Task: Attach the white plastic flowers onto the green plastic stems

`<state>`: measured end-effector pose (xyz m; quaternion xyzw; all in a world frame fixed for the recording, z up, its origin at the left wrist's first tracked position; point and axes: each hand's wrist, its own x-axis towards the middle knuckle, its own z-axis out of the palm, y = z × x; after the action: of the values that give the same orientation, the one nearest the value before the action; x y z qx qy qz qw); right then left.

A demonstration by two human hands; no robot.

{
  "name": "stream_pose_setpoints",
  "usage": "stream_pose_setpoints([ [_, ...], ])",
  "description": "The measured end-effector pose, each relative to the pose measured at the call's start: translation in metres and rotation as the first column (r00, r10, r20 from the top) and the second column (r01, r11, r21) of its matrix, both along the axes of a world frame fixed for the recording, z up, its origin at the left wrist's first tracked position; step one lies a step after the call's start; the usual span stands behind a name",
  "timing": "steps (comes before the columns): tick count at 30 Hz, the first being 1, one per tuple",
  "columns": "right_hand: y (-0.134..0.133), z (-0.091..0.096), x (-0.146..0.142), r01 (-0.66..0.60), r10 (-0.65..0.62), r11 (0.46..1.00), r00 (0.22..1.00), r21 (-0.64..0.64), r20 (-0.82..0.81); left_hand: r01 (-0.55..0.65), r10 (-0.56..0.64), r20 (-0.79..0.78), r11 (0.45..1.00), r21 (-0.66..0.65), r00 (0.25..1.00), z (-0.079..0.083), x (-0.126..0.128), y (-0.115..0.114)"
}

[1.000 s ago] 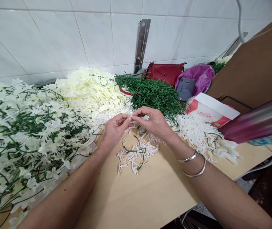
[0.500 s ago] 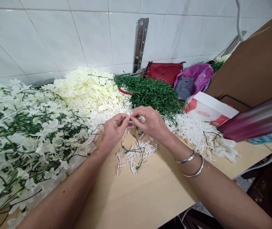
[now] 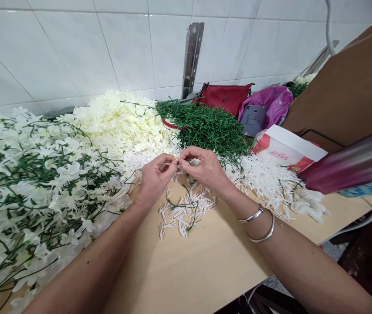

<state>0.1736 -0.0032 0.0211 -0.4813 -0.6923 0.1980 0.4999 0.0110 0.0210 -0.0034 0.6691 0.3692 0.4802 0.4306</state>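
My left hand (image 3: 153,175) and my right hand (image 3: 206,169) meet fingertip to fingertip over the middle of the table. Both are closed in a pinch on a small white flower piece (image 3: 177,159), mostly hidden by the fingers. Below them lies a loose heap of white plastic stamens (image 3: 186,211) with a few green stems across it. Behind the right hand is a pile of green artificial stems (image 3: 205,126). Pale yellow-white petals (image 3: 123,122) are heaped behind the left hand.
Finished-looking white flowers on green stems (image 3: 58,183) fill the left side. More white stamens (image 3: 267,181) lie at right, near a white and red box (image 3: 284,150), a metallic purple flask (image 3: 352,161), a phone (image 3: 253,120) and a red bag (image 3: 227,99). Brown cardboard (image 3: 346,83) leans at right.
Both hands stay in nearly the same place. The fingertips have shifted slightly around the small white piece, and a little more of it shows between them.
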Motion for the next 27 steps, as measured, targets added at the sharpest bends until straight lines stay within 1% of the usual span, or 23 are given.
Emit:
stream_pose_setpoints([
  [3, 0.0003, 0.0001, -0.0009, 0.005, -0.009, 0.998, 0.999, -0.066, -0.053, -0.026, 0.026, 0.002, 0.999, -0.031, 1.0, -0.0014, 0.0001, 0.0014],
  [7, 0.0003, 0.0009, -0.0006, 0.001, -0.01, 0.994, 0.997, -0.113, -0.075, -0.046, 0.046, -0.005, 0.998, -0.05, 0.999, -0.0012, -0.0006, 0.0023],
  [13, 0.0051, -0.001, 0.0046, 0.035, -0.077, 0.979, 0.976, -0.202, -0.204, -0.055, 0.056, 0.01, 0.995, -0.082, 0.998, 0.0027, -0.0007, 0.0023],
  [18, 0.0075, -0.0015, 0.0074, 0.039, -0.088, 0.975, 0.971, -0.218, -0.223, -0.075, 0.075, 0.002, 0.996, -0.056, 0.997, 0.0053, -0.0009, 0.001],
  [20, 0.0058, 0.0006, 0.0066, 0.049, -0.09, 0.983, 0.969, -0.175, -0.231, -0.082, 0.082, -0.001, 0.995, -0.058, 0.997, 0.0052, -0.0011, 0.0007],
  [21, 0.0044, 0.0021, 0.0058, 0.059, -0.086, 0.99, 0.972, -0.128, -0.218, -0.086, 0.086, -0.004, 0.995, -0.056, 0.996, 0.005, -0.0013, 0.0006],
  [23, 0.0012, 0.0051, 0.0039, 0.067, -0.065, 0.998, 0.989, 0.009, -0.135, -0.095, 0.095, -0.01, 0.994, -0.046, 0.995, 0.0044, -0.0019, 0.0007],
  [25, -0.0012, 0.0067, 0.0021, 0.041, -0.04, 0.99, 0.999, 0.131, -0.013, -0.096, 0.096, -0.017, 0.995, -0.025, 0.995, 0.0037, -0.0029, 0.0014],
  [27, -0.0018, 0.0062, 0.0013, 0.011, -0.023, 0.985, 0.997, 0.169, 0.068, -0.078, 0.078, -0.016, 0.997, 0.009, 0.997, 0.0032, -0.004, 0.0025],
])
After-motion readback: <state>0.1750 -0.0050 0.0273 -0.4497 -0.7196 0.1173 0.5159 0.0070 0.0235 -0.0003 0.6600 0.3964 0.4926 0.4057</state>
